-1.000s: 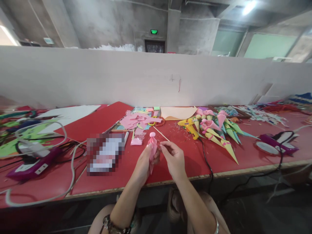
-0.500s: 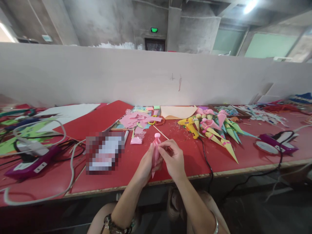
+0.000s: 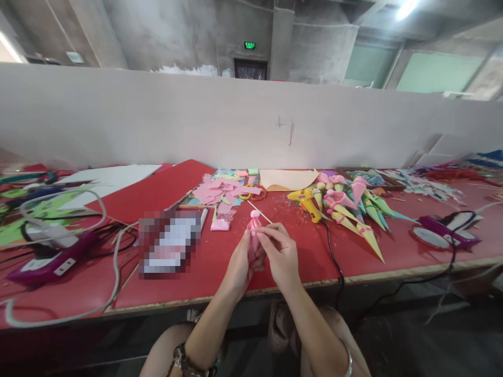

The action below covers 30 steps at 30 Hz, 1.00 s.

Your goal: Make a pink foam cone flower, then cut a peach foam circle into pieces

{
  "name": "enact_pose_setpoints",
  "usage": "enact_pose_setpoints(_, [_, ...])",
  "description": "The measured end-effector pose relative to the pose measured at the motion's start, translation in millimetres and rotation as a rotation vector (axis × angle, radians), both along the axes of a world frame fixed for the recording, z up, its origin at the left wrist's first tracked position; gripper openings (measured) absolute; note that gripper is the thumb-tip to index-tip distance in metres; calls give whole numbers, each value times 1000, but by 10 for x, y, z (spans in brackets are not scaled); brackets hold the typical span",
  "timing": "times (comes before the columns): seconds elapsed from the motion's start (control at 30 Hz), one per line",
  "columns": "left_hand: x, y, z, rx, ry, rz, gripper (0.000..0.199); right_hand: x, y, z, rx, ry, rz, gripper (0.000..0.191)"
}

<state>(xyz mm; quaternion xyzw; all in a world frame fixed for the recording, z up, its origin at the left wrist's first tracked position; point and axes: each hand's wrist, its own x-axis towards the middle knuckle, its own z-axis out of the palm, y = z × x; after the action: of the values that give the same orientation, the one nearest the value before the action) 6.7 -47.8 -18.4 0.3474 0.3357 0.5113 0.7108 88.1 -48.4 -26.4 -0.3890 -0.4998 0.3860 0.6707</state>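
Between my hands, over the front part of the red table, stands a pink cone figure (image 3: 255, 221) with a round pink top. My left hand (image 3: 240, 264) is wrapped round its lower part from the left. The thumb and forefinger of my right hand (image 3: 281, 255) pinch at its front, just below the top. Whatever small piece those fingertips may hold is hidden. A thin wooden stick (image 3: 260, 212) lies behind the figure. To the right rests a yellow glue gun (image 3: 305, 203), and beside it are several finished-looking yellow, pink and green cones (image 3: 356, 209).
Pink paper pieces (image 3: 220, 189) and a small pink packet (image 3: 220, 225) lie behind to the left. A blurred-out flat object (image 3: 168, 245) is left of my hands. Purple power strips (image 3: 55, 262) with cables sit at both sides. A white partition (image 3: 236, 120) rises behind.
The pink figure has risen slightly and turned in my left hand, its lower tip now hidden. My right fingertips have moved a little up and stay against its front.
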Motion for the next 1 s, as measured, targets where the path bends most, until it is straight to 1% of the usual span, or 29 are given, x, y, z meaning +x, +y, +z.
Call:
enact_pose_setpoints(0.13, [-2,9,-33,44,32,54,47,-10,17,-16,0,35,14,12])
enact_pose_setpoints(0.3, [-1,17,-26,45,86,98,48,-8,43,-43,-14,64,50,15])
enact_pose_setpoints(0.43, [2,19,-12,65,89,82,49,13,42,-27,7,93,87,14])
enact_pose_setpoints(0.57, [-3,26,-29,95,106,66,50,21,43,-10,-9,127,128,13])
enact_pose_setpoints(0.77, [-16,17,-31,117,166,113,49,17,42,-14,-6,96,95,9])
enact_pose_setpoints(0.9, [-15,14,-12,130,171,111,49,13,32,-7,12,71,61,8])
enact_pose_setpoints(1.0, [-10,20,0,125,150,84,48,10,25,4,15,107,88,9])
